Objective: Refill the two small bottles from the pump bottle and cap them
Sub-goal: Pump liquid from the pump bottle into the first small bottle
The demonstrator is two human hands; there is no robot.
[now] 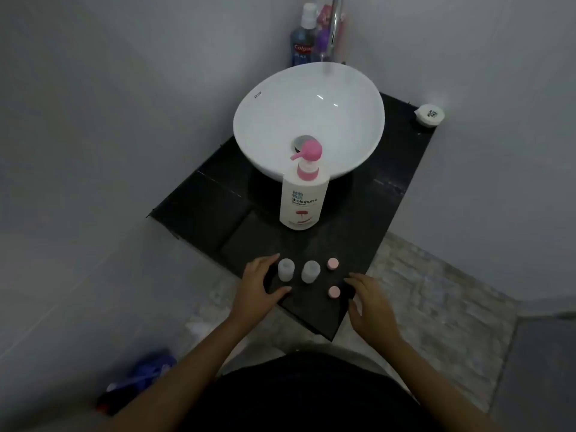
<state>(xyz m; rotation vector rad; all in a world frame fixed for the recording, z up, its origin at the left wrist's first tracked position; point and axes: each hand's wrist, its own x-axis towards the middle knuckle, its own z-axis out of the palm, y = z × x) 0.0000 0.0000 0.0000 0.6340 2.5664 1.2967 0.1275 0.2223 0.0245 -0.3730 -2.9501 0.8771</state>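
Observation:
A white pump bottle [303, 198] with a pink pump head stands on the black counter [202, 207] in front of the basin. Near the counter's front corner stand two small translucent bottles, uncapped: the left bottle [286, 269] and the right bottle [310, 271]. Two pink caps lie to their right, one farther back [333, 263] and one nearer [333, 292]. My left hand [257, 286] rests open on the counter just left of the left bottle, fingers curved toward it. My right hand [369, 299] hovers open at the counter's right edge, beside the nearer cap. Neither hand holds anything.
A white bowl basin [271, 98] sits behind the pump bottle, with a chrome tap [336, 26] above it. A blue mouthwash bottle [301, 39] and other toiletries stand at the back. A small white round container [429, 115] is at the counter's far right corner. Walls close in on both sides.

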